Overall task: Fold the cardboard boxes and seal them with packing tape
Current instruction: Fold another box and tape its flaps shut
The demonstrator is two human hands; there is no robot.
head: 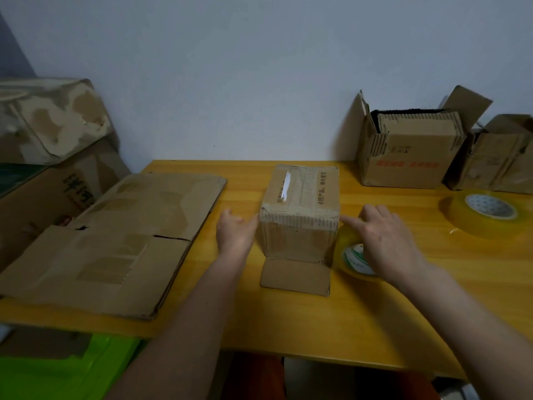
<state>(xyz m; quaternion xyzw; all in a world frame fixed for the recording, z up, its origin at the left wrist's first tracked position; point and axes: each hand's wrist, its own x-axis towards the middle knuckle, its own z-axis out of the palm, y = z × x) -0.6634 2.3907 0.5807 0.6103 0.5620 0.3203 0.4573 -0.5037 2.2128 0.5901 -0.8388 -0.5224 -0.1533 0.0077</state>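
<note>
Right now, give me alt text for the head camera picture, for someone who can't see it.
A person's left hand and right hand flank a small cardboard box on a yellow table, the right hand over a tape roll. Flattened cardboard lies left; a second tape roll and open boxes sit right.
</note>
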